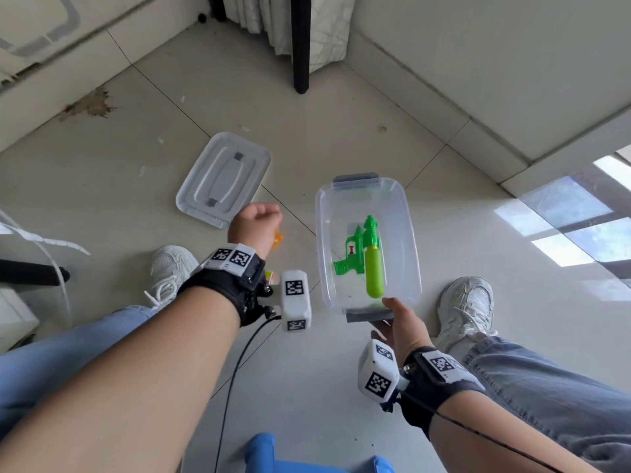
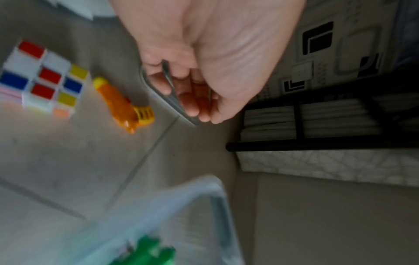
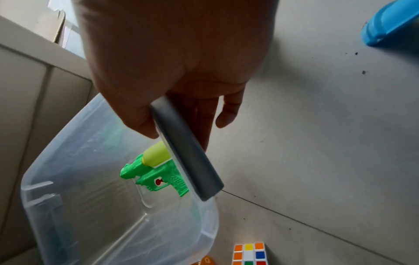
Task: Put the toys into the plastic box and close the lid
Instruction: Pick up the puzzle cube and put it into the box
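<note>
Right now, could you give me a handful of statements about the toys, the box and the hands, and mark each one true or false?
1. The green water gun lies inside the plastic box. True.
2. The lid is on the box. False: it lies on the floor beside it.
3. The right hand holds the box at its grey latch. True.
4. The Rubik's cube is in the box. False: it is on the floor.
5. The left hand grips the orange toy. False: that toy lies on the floor, untouched.
</note>
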{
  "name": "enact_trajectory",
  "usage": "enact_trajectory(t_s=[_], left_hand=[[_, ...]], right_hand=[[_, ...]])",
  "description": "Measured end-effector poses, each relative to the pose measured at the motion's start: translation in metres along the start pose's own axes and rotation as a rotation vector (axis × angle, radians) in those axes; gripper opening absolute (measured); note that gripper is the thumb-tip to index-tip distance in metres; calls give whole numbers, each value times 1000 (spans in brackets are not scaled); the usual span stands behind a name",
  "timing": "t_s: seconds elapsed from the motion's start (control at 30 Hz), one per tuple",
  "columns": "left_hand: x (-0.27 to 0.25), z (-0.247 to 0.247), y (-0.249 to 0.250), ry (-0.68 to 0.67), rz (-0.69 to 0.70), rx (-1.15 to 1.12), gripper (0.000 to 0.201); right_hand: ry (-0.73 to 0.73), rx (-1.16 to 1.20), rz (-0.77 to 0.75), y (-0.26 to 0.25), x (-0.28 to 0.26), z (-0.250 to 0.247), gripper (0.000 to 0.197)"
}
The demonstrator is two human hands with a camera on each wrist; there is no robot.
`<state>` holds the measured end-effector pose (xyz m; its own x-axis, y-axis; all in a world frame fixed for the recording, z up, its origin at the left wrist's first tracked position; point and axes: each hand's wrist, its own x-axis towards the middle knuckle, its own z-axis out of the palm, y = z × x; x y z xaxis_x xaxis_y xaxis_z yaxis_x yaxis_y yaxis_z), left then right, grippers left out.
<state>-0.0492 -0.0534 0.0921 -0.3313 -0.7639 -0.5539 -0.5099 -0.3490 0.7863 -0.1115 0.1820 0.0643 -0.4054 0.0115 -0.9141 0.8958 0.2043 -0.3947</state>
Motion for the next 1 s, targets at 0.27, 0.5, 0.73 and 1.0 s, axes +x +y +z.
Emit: enact_trajectory(t_s=[0.27, 0.5, 0.73, 1.0], left_hand=[[41, -30, -76, -82, 60, 896, 32], [46, -13, -111, -101, -60, 958, 66], [50, -2, -135, -160, -155, 994, 76], [57, -1, -145, -191, -164, 937, 62]], right_hand=[[-40, 86, 81, 0, 10, 8, 10], [-34, 49, 87, 4, 16, 15, 10], [-17, 22, 83, 5, 24, 13, 8], [-38, 16, 81, 4, 27, 18, 7]])
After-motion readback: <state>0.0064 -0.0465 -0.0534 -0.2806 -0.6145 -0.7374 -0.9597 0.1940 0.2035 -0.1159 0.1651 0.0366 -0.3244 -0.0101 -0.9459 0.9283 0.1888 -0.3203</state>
